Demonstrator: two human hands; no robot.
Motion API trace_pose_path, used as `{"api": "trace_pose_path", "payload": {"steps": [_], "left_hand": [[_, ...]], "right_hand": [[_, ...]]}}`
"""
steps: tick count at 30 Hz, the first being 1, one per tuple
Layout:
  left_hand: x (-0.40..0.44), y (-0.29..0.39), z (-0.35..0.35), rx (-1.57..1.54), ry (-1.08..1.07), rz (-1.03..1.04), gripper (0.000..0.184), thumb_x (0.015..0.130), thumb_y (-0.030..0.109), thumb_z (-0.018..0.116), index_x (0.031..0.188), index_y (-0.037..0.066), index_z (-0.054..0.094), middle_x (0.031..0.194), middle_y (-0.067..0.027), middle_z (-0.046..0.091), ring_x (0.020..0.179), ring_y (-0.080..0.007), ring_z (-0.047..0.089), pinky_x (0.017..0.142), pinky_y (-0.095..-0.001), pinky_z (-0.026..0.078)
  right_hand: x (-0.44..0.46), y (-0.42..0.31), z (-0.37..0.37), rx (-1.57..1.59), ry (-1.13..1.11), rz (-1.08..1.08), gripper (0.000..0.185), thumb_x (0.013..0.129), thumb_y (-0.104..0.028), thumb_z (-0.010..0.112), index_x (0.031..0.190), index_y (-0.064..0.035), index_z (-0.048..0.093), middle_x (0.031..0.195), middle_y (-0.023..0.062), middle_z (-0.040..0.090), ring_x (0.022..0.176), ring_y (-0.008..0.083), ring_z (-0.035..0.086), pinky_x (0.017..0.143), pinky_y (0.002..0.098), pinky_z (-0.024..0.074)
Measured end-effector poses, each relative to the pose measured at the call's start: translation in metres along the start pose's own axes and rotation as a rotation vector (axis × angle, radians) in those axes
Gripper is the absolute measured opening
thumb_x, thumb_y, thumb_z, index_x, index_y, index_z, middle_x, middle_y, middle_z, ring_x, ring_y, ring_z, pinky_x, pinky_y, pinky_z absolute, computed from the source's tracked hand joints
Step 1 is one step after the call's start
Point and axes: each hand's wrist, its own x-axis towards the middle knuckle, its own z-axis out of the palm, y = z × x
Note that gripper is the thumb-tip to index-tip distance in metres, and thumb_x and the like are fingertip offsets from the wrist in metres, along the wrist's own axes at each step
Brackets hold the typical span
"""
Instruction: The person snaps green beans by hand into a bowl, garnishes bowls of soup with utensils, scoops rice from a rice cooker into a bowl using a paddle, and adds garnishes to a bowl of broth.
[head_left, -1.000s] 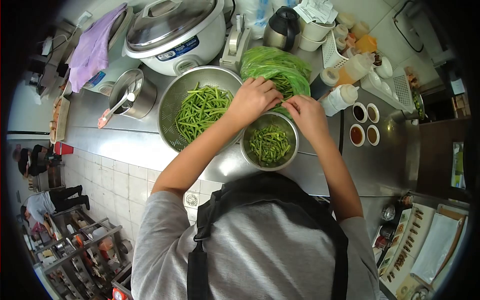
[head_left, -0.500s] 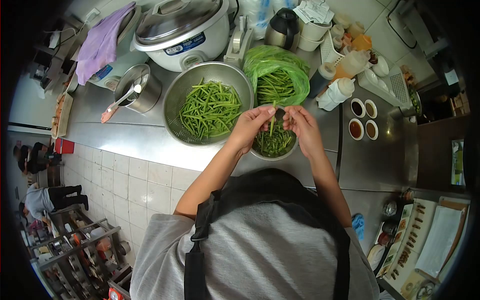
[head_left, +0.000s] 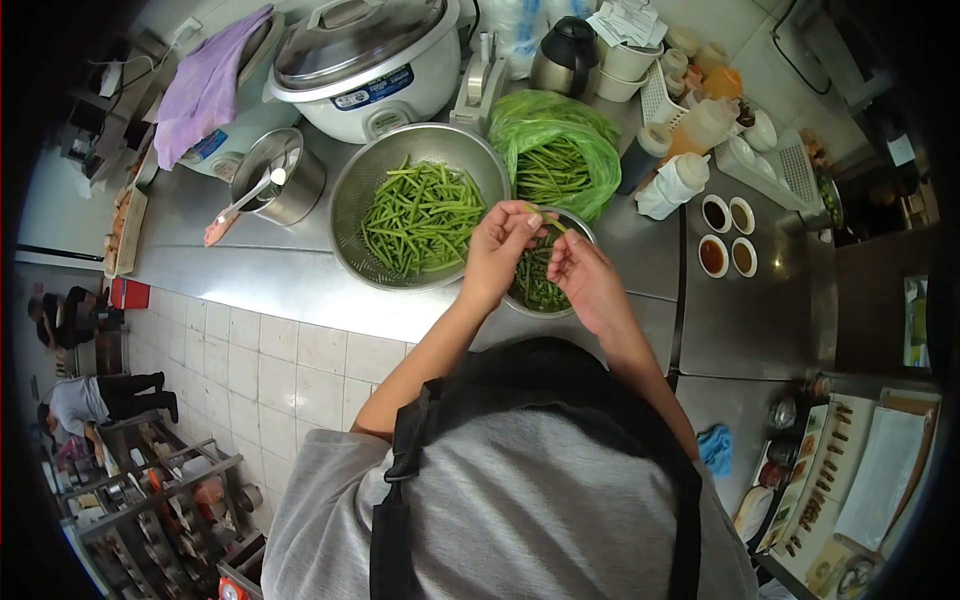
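Note:
A single green bean point(head_left: 546, 217) spans the gap between my hands above a small metal bowl point(head_left: 590, 228) of green bean trimmings. My left hand point(head_left: 497, 252) pinches one end between thumb and fingers. The other end meets the closed fingertips of my right hand point(head_left: 592, 285). To the left, a perforated metal colander point(head_left: 342, 232) holds a heap of snapped green beans point(head_left: 422, 218). Behind the small bowl, a green plastic bag point(head_left: 590, 135) lies open with long whole beans point(head_left: 552, 170) inside. Part of the bowl is hidden by my hands.
A rice cooker point(head_left: 365, 75) and a metal pot point(head_left: 300, 180) with a ladle stand beyond the colander. Sauce bottles point(head_left: 676, 185) and small sauce dishes point(head_left: 713, 256) are at right. A blue cloth point(head_left: 715, 449) lies near my right elbow. Other people point(head_left: 80, 405) are far left.
The bean has gone from upright to slanting sideways between my hands. My right hand has moved down and left, its palm turned more upward; my left hand has shifted slightly.

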Motion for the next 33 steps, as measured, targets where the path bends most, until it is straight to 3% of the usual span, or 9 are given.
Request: {"api": "trace_pose_path", "payload": {"steps": [4, 7, 10, 13, 15, 17, 20, 23, 33], "left_hand": [[-0.006, 0.006, 0.013, 0.079, -0.026, 0.217, 0.014, 0.092, 0.003, 0.054, 0.105, 0.004, 0.048, 0.105, -0.0126, 0.066, 0.092, -0.0125, 0.062, 0.081, -0.0257, 0.047], [-0.008, 0.020, 0.006, 0.424, -0.018, 0.360, 0.017, 0.088, 0.000, 0.059, 0.102, 0.003, 0.051, 0.103, -0.0128, 0.066, 0.089, -0.0141, 0.063, 0.082, -0.0268, 0.047], [-0.009, 0.037, -0.009, 0.833, 0.040, 0.451, 0.021, 0.082, 0.002, 0.065, 0.100, 0.003, 0.056, 0.097, -0.0111, 0.066, 0.084, -0.0198, 0.064, 0.080, -0.0295, 0.047], [-0.004, 0.053, -0.035, 1.222, 0.143, 0.409, 0.025, 0.077, 0.006, 0.068, 0.102, 0.005, 0.061, 0.090, -0.0107, 0.065, 0.087, -0.0288, 0.061, 0.079, -0.0364, 0.047], [-0.003, 0.046, -0.063, 1.442, 0.185, 0.251, 0.033, 0.075, 0.005, 0.066, 0.108, 0.006, 0.060, 0.100, -0.0144, 0.061, 0.101, -0.0322, 0.054, 0.088, -0.0409, 0.043], [0.002, 0.043, -0.072, 1.455, 0.176, 0.240, 0.036, 0.075, 0.004, 0.065, 0.111, 0.006, 0.059, 0.104, -0.0150, 0.060, 0.101, -0.0325, 0.054, 0.088, -0.0409, 0.043], [0.014, 0.044, -0.056, 1.409, 0.128, 0.288, 0.034, 0.076, 0.004, 0.064, 0.110, 0.009, 0.061, 0.100, -0.0138, 0.061, 0.098, -0.0327, 0.055, 0.088, -0.0410, 0.044], [0.036, 0.037, -0.032, 1.328, 0.018, 0.363, 0.033, 0.074, 0.004, 0.063, 0.106, 0.010, 0.064, 0.094, -0.0120, 0.059, 0.092, -0.0309, 0.056, 0.081, -0.0406, 0.047], [0.082, 0.011, -0.010, 1.275, -0.180, 0.534, 0.017, 0.073, 0.013, 0.071, 0.091, 0.011, 0.070, 0.083, -0.0071, 0.056, 0.083, -0.0272, 0.057, 0.070, -0.0379, 0.048]], "right_hand": [[0.009, 0.006, -0.007, 0.394, 0.006, 0.015, 0.017, 0.094, -0.026, 0.055, 0.092, -0.0088, 0.060, 0.085, 0.0009, 0.057, 0.075, 0.0119, 0.053, 0.073, 0.0286, 0.0462], [0.008, -0.003, -0.012, 0.114, -0.036, 0.049, 0.018, 0.093, -0.023, 0.057, 0.095, -0.0060, 0.062, 0.091, 0.0028, 0.062, 0.078, 0.0131, 0.057, 0.074, 0.0282, 0.0472], [0.007, -0.003, -0.009, -0.924, 0.017, -0.314, 0.018, 0.091, -0.021, 0.060, 0.092, -0.0044, 0.067, 0.092, 0.0057, 0.067, 0.081, 0.0126, 0.060, 0.074, 0.0265, 0.0473], [0.020, -0.014, -0.014, -1.297, 0.062, -0.651, 0.017, 0.086, -0.020, 0.065, 0.086, -0.0037, 0.069, 0.090, 0.0091, 0.069, 0.079, 0.0146, 0.062, 0.071, 0.0247, 0.0476], [0.029, -0.030, -0.004, -1.291, 0.216, -0.361, 0.019, 0.082, -0.023, 0.069, 0.083, -0.0039, 0.070, 0.083, 0.0095, 0.069, 0.074, 0.0177, 0.062, 0.067, 0.0266, 0.0481], [0.047, -0.053, 0.008, -1.596, 0.312, -0.213, 0.023, 0.077, -0.027, 0.072, 0.079, -0.0044, 0.070, 0.075, 0.0099, 0.067, 0.067, 0.0245, 0.063, 0.062, 0.0330, 0.0500], [0.094, -0.050, -0.015, -1.687, 0.299, -0.547, 0.022, 0.077, -0.028, 0.072, 0.075, -0.0062, 0.070, 0.071, 0.0094, 0.066, 0.066, 0.0255, 0.063, 0.061, 0.0379, 0.0503], [0.131, -0.046, -0.038, -1.905, 0.215, -0.397, 0.018, 0.078, -0.026, 0.070, 0.076, -0.0077, 0.069, 0.073, 0.0092, 0.066, 0.068, 0.0265, 0.063, 0.062, 0.0387, 0.0506], [0.039, -0.077, 0.008, -1.574, 0.182, -0.439, 0.018, 0.077, -0.021, 0.072, 0.079, -0.0040, 0.067, 0.068, 0.0079, 0.066, 0.059, 0.0182, 0.062, 0.057, 0.0306, 0.0484]]}}
